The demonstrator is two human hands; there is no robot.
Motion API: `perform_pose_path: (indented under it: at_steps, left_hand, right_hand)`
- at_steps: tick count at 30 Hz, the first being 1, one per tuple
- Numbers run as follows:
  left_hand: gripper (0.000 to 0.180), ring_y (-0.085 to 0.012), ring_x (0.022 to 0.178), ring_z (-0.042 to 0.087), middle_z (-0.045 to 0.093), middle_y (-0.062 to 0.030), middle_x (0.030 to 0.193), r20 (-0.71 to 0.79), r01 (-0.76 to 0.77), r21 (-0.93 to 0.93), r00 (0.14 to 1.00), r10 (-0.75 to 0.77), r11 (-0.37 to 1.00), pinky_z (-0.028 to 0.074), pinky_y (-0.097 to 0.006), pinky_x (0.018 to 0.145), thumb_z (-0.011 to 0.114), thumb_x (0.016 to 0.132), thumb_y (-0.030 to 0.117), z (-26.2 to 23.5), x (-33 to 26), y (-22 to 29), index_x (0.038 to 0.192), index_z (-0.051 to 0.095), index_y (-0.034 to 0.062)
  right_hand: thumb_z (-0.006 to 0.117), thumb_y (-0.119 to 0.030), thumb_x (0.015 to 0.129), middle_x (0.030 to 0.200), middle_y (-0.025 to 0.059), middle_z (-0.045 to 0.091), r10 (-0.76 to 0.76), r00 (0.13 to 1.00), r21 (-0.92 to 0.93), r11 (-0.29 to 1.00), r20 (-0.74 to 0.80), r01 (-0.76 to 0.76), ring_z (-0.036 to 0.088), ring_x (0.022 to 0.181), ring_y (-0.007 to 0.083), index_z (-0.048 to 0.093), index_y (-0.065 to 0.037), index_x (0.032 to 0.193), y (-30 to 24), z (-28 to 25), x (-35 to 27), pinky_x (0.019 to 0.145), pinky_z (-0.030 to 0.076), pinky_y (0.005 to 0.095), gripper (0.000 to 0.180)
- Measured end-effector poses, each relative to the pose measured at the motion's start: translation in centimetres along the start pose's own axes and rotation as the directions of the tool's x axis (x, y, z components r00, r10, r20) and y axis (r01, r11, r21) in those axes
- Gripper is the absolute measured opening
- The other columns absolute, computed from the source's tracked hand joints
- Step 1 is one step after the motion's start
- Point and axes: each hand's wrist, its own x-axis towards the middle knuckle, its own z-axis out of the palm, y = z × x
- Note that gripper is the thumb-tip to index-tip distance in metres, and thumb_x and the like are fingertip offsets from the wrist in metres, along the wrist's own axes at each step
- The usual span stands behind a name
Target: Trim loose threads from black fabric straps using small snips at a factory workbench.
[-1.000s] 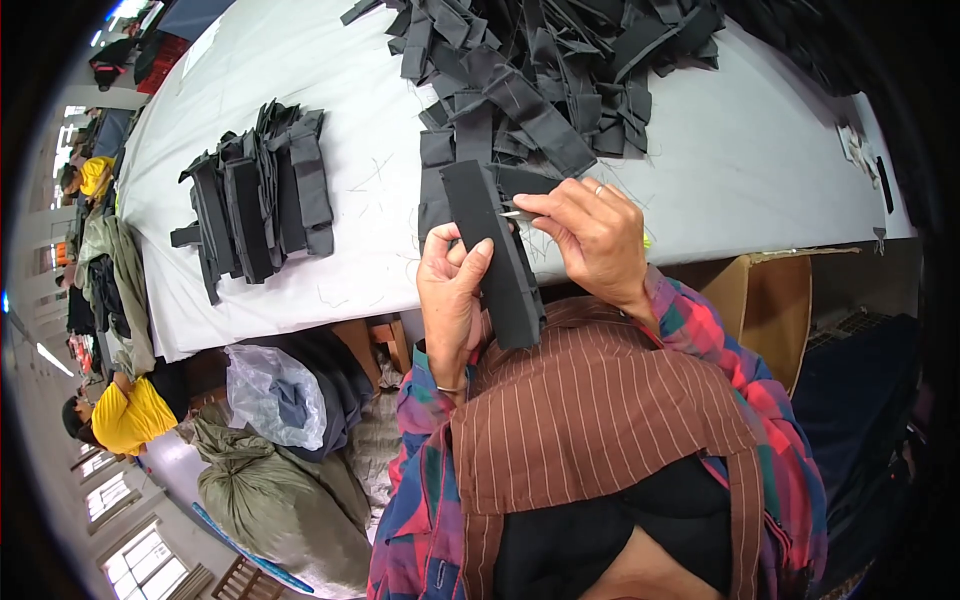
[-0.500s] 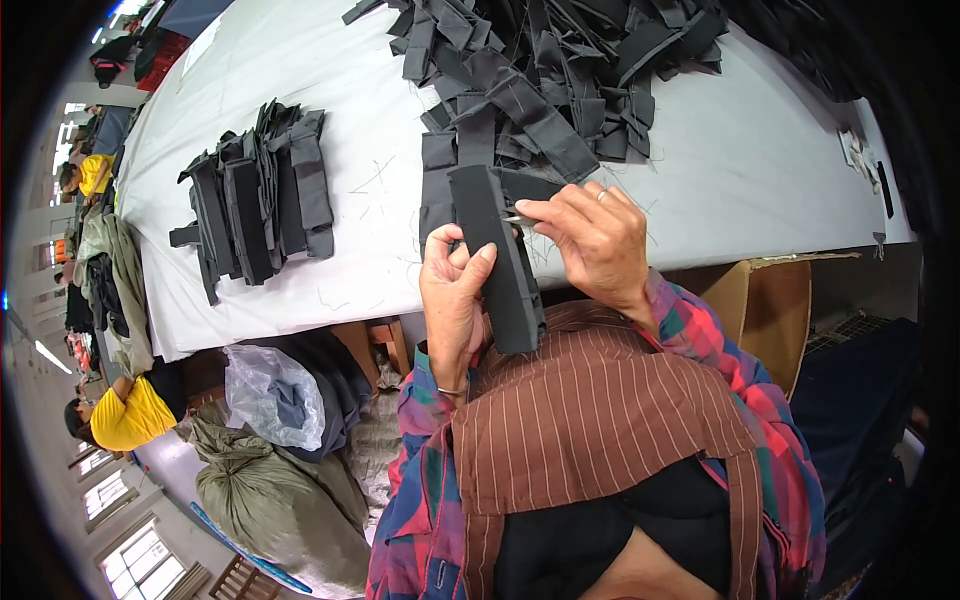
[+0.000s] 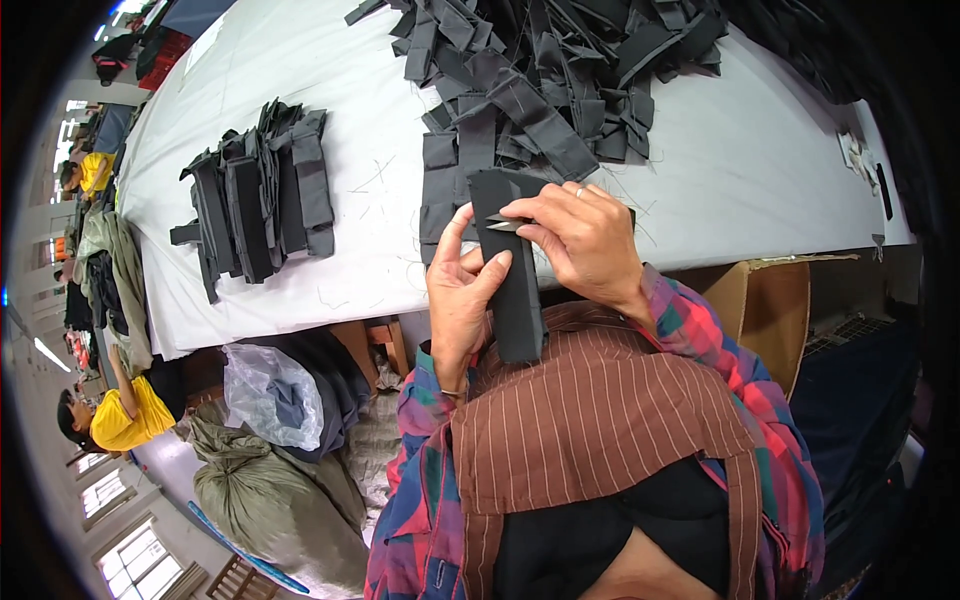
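A dark grey fabric strip hangs upright in front of my apron, gripped by my left hand with the thumb across its face and the fingers along its left side. My right hand is closed around small thread snips. Their two pointed metal blades lie slightly apart over the upper part of the strip; the rest is hidden in my fingers. Beyond my hands is a loose heap of similar dark strips. To the left, a neater stack of strips rests on the white-covered table.
Loose thread bits lie on the table cover. A cardboard box stands under the table edge at right. Below left are a clear plastic bag and a large olive sack. A person in yellow is farther left.
The strip has shifted slightly right and down and turned a little. My right hand has moved a little left, bringing the snips' blades over the strip. The person in yellow has raised an arm.
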Motion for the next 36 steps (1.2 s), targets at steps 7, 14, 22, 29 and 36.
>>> perform_pose_path:
  at_steps: [7,14,22,29,36]
  left_hand:
    - [0.068,-0.0112,0.085,0.064,0.066,-0.0121,0.098,0.039,0.015,0.041,0.999,-0.016,0.999,0.055,-0.025,0.073,0.059,0.086,-0.008,0.1,-0.4,0.3,0.144,0.025,0.0015]
    - [0.067,-0.0112,0.084,0.064,0.066,-0.0127,0.099,0.038,0.027,0.037,0.999,-0.028,0.999,0.055,-0.025,0.073,0.058,0.086,-0.008,0.2,-0.6,0.5,0.144,0.026,0.0019]
    - [0.064,-0.0121,0.087,0.064,0.066,-0.0145,0.101,0.054,0.014,0.001,0.998,-0.014,1.0,0.056,-0.026,0.073,0.058,0.087,-0.007,-0.1,-0.7,0.2,0.143,0.029,0.0017]
    - [0.061,-0.022,0.073,0.069,0.068,-0.0166,0.093,0.02,0.056,0.025,0.998,-0.056,0.998,0.058,-0.031,0.066,0.06,0.087,-0.003,-0.1,-0.5,-0.3,0.14,0.031,-0.0001]
    - [0.061,-0.0236,0.07,0.069,0.067,-0.0161,0.089,0.076,0.057,0.089,0.995,-0.064,0.994,0.057,-0.03,0.063,0.061,0.087,-0.001,0.4,-0.7,0.7,0.14,0.031,-0.0002]
  right_hand:
    - [0.069,-0.015,0.075,0.074,0.0005,0.057,-0.076,0.995,-0.022,0.997,0.066,0.077,0.054,0.066,0.0204,0.067,-0.015,0.094,-0.1,0.0,0.0,0.059,0.039,0.0333,0.018]
    - [0.069,-0.014,0.075,0.073,0.0003,0.057,-0.083,0.995,-0.019,0.996,0.059,0.085,0.054,0.065,0.0205,0.068,-0.015,0.092,-0.3,-0.1,0.0,0.058,0.038,0.0334,0.017]
    - [0.069,-0.012,0.074,0.071,0.0002,0.057,-0.071,0.997,0.027,0.997,0.044,0.07,0.054,0.063,0.0204,0.068,-0.014,0.09,-0.3,-0.3,-0.1,0.057,0.038,0.0337,0.016]
    - [0.069,-0.014,0.075,0.069,-0.0005,0.057,-0.11,0.992,0.013,0.994,0.066,0.109,0.053,0.061,0.0193,0.069,-0.014,0.087,0.0,-0.4,-0.2,0.056,0.037,0.033,0.013]
    - [0.07,-0.011,0.074,0.072,0.0029,0.061,-0.041,0.999,0.047,0.998,-0.004,0.041,0.055,0.063,0.0224,0.069,-0.011,0.091,1.2,-1.3,0.9,0.059,0.041,0.0327,0.017]
